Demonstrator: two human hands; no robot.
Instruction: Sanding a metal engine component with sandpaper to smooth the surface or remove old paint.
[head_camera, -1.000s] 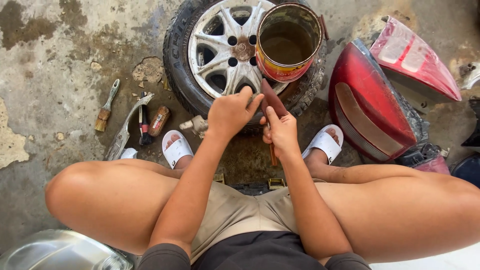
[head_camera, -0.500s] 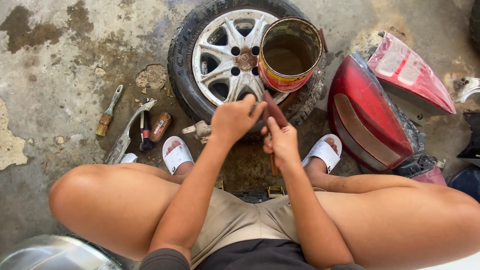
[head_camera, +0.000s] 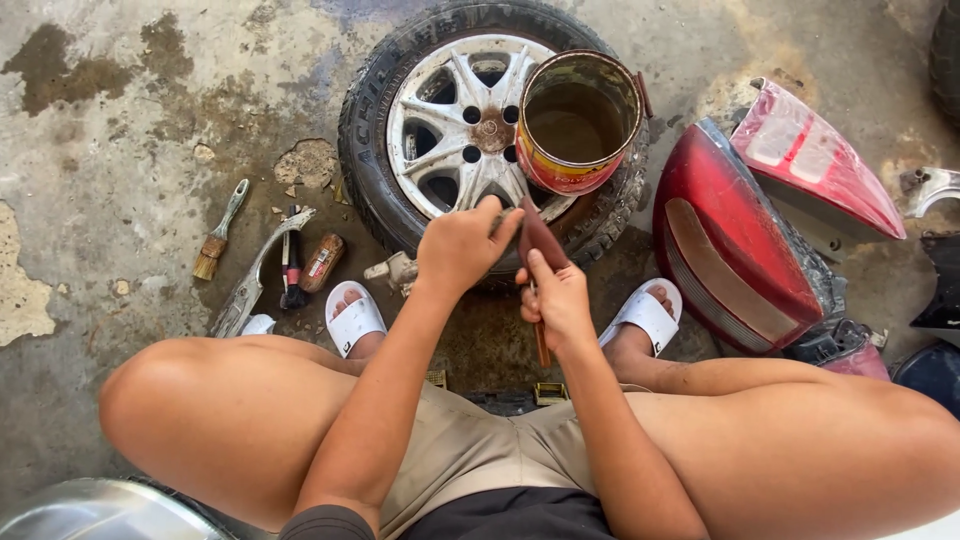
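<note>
Nearest, the right hand (head_camera: 556, 300) is closed around a thin wooden handle, its dark reddish-brown blade (head_camera: 540, 235) pointing up toward the wheel. The left hand (head_camera: 462, 245) is curled over just beside it, fingertips on the blade's upper end. Beyond the hands, a rusty red-and-yellow can (head_camera: 578, 122) rests tilted on the tyre (head_camera: 372, 130) with its silver rim; inside is murky brown liquid. On the concrete floor (head_camera: 120, 150) toward its left edge lie a paintbrush (head_camera: 218, 232) and a few small tools. Red tail lights (head_camera: 738, 240) lie to the right.

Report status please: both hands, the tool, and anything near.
Left hand and right hand both grip dark flat tool. Paint can on wheel just ahead.
</note>
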